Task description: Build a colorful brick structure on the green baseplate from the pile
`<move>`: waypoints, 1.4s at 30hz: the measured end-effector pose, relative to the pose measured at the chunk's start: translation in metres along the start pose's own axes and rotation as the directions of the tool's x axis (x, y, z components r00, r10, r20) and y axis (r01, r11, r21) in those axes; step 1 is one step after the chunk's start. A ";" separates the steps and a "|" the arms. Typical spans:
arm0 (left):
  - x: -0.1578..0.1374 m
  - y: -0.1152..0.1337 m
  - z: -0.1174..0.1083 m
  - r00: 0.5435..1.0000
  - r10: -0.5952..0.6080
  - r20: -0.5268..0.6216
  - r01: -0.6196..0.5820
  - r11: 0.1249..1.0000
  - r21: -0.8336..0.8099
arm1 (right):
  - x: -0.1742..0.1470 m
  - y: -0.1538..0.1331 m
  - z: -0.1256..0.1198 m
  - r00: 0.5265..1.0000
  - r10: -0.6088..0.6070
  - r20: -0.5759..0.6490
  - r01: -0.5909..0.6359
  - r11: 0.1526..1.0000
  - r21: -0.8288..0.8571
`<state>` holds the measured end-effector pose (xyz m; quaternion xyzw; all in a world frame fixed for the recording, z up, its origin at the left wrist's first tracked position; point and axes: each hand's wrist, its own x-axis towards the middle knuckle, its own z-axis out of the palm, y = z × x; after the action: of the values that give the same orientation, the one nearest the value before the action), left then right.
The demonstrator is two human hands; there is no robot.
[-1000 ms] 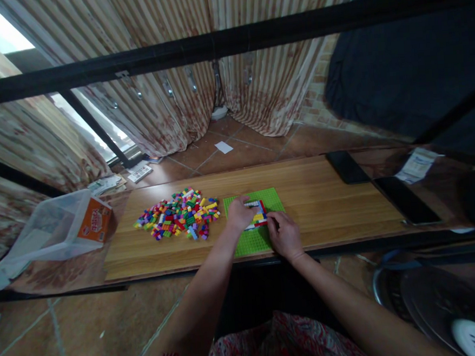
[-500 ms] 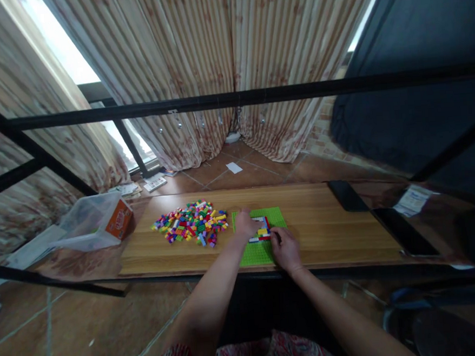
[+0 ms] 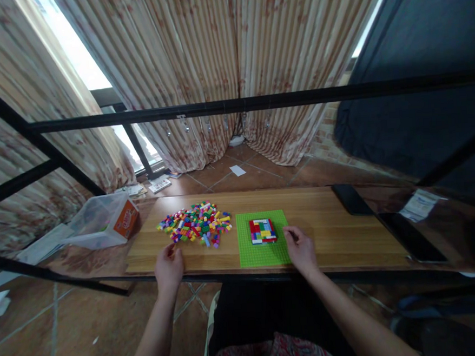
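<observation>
Fingers of right hand [image 3: 301, 249] curled at mat's [image 3: 263, 256] right edge, left hand's [image 3: 169, 268] curled near pile [image 3: 195, 223]; can't tell if either holds anything. Block [image 3: 262, 231] sits mid-mat. Probably between placements; adding on calls for pinching one brick from pile.

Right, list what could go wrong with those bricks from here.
The left hand is close to the loose brick pile, so a careless sweep might scatter pieces. The green baseplate reaches nearly to the front edge of the wooden board; a nudge from the right hand, at its side, could shift it. A hard knock might also loosen the small brick build on it.
</observation>
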<state>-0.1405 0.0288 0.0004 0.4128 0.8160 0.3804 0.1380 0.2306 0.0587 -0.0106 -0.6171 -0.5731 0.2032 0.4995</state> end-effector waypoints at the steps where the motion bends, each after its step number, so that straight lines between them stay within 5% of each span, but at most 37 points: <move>1: 0.005 -0.008 -0.007 1.000 -0.004 -0.018 0.005 0.998 0.066 | -0.002 -0.003 -0.002 1.000 -0.010 -0.002 0.010 1.000 -0.009; 7: 0.037 -0.018 -0.005 0.982 0.170 -0.085 -0.136 0.940 0.311 | -0.020 -0.029 0.007 0.983 -0.124 0.137 0.128 0.992 -0.021; 12: 0.052 -0.013 0.011 0.980 0.162 -0.112 -0.099 0.897 0.432 | -0.024 -0.047 0.032 0.931 -0.206 0.302 0.225 0.974 -0.031; 18: 0.048 -0.020 0.018 0.966 0.218 -0.140 -0.129 0.874 0.468 | -0.003 -0.069 0.086 0.853 -0.277 0.442 0.340 0.938 -0.068; 23: 0.046 -0.021 0.018 0.964 0.209 -0.165 -0.118 0.892 0.437 | 0.016 -0.098 0.140 0.731 -0.366 0.576 0.502 0.860 -0.092; 27: 0.046 -0.020 0.018 0.968 0.188 -0.167 -0.108 0.912 0.397 | 0.023 -0.115 0.172 0.664 -0.326 0.673 0.583 0.789 -0.193; 42: 0.048 -0.013 0.014 0.970 0.186 -0.154 -0.111 0.910 0.400 | 0.023 -0.112 0.184 0.671 -0.266 0.692 0.604 0.738 -0.301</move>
<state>-0.1702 0.0680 -0.0147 0.4551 0.8506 0.2576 -0.0539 0.0281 0.1326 0.0149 -0.4641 -0.8686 0.1007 0.1416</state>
